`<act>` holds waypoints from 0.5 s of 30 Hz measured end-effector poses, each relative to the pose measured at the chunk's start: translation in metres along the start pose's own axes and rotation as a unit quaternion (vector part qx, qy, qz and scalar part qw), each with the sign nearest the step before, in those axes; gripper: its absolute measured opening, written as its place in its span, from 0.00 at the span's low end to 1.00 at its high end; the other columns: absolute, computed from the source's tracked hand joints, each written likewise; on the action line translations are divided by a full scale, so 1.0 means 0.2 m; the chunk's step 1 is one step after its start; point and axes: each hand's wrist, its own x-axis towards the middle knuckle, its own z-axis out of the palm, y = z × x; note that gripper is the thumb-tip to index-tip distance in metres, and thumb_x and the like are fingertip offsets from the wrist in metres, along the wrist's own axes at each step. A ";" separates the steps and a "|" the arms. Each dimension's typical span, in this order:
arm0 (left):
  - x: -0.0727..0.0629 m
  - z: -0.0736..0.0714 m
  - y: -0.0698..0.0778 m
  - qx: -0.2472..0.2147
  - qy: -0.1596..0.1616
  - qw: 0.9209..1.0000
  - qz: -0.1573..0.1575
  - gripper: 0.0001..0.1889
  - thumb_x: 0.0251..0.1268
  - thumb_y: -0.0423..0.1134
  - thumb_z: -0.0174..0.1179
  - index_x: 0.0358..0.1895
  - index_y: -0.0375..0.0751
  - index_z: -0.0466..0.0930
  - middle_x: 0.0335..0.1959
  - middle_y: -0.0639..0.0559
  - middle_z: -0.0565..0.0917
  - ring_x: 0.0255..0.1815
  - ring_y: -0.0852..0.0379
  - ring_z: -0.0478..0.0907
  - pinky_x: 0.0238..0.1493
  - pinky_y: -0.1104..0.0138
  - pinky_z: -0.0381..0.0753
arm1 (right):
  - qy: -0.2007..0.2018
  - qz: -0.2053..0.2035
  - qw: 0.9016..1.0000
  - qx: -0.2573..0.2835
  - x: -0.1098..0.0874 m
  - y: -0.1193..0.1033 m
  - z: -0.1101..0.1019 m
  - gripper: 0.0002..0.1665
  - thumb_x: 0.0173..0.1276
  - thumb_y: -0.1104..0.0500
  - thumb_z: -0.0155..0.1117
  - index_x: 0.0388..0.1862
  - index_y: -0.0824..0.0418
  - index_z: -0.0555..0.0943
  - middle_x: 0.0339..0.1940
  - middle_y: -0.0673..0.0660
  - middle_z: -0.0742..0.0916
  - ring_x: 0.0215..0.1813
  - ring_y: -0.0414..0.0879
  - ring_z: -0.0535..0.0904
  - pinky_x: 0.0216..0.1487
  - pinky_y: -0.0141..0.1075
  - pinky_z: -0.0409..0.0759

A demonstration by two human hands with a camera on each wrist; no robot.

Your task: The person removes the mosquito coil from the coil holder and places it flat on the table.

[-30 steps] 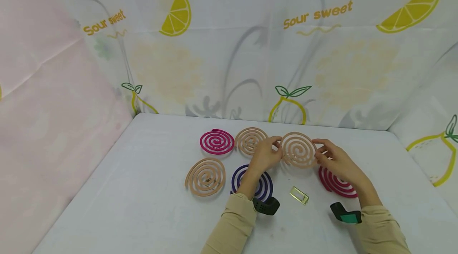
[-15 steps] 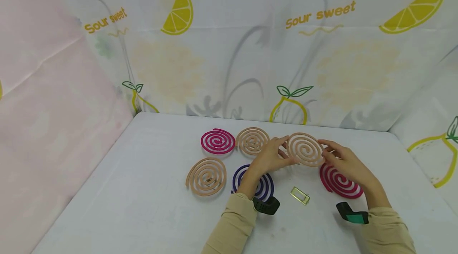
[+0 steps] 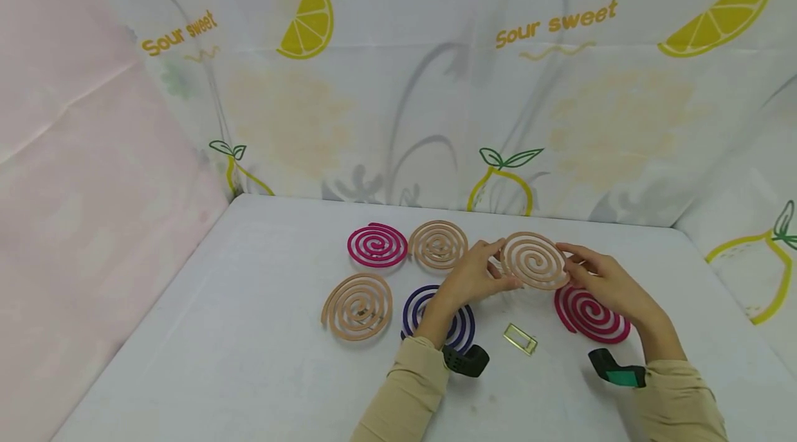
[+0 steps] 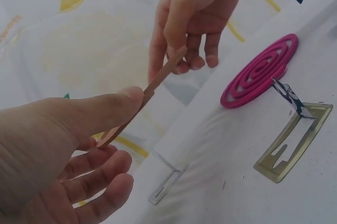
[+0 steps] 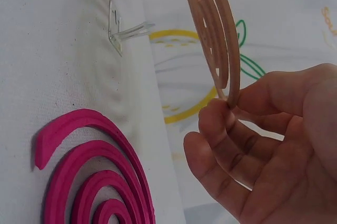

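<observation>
Both hands hold a tan mosquito coil [image 3: 534, 263] above the back right part of the table. On its left edge, the left hand [image 3: 472, 277] pinches it between thumb and fingers. The right hand [image 3: 605, 281] pinches the opposite edge, as the right wrist view shows with the coil [image 5: 227, 50] nearly edge-on. Under the held coil, a small metal stand [image 5: 114, 30] with an upright prong rests on the table. Nearer the person lies a brass-coloured coil stand [image 4: 269, 170]. A deep pink coil [image 3: 593, 315] lies below the right hand.
To the left sit a magenta coil [image 3: 377, 246], a tan coil [image 3: 438, 245] beside it, and another tan coil [image 3: 358, 308] in front. A dark blue coil [image 3: 459, 324] is partly hidden under the left forearm. A printed cloth [image 3: 398, 82] hangs behind the white table [image 3: 236, 359].
The held coil and both hands have shifted a little to the right, and the coil has tilted. The left thumb has moved along its lower edge. The other coils stay put.
</observation>
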 end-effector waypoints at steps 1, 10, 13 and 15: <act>0.00 0.00 0.00 0.006 0.000 1.000 0.001 0.40 0.55 0.52 0.66 0.71 0.45 0.61 0.49 0.50 0.74 0.38 0.66 0.79 0.39 0.80 0.71 | 0.000 -0.001 1.000 -0.003 0.00 0.00 0.00 0.24 0.75 0.59 0.48 0.67 0.67 0.66 0.39 0.61 0.82 0.36 0.36 0.77 0.35 0.33 0.80; 0.02 0.04 -0.01 -0.007 0.000 1.000 0.009 0.38 0.59 0.51 0.64 0.71 0.42 0.61 0.49 0.47 0.74 0.37 0.65 0.79 0.36 0.81 0.72 | -0.001 -0.001 1.000 -0.012 -0.02 0.01 -0.04 0.26 0.74 0.58 0.48 0.68 0.66 0.66 0.44 0.63 0.83 0.38 0.31 0.77 0.38 0.30 0.79; 0.02 0.05 0.00 -0.015 -0.002 1.000 0.010 0.36 0.61 0.49 0.62 0.70 0.40 0.62 0.49 0.46 0.75 0.39 0.63 0.79 0.37 0.81 0.72 | -0.009 0.002 1.000 -0.004 -0.03 0.02 -0.05 0.25 0.74 0.58 0.48 0.67 0.67 0.66 0.47 0.66 0.83 0.40 0.29 0.79 0.39 0.27 0.78; 0.02 0.07 0.00 -0.017 -0.004 1.000 0.012 0.34 0.63 0.48 0.60 0.70 0.38 0.62 0.48 0.47 0.75 0.39 0.62 0.79 0.38 0.81 0.72 | -0.014 0.005 1.000 0.002 -0.03 0.02 -0.06 0.25 0.75 0.58 0.48 0.67 0.68 0.66 0.48 0.68 0.83 0.41 0.29 0.79 0.40 0.25 0.78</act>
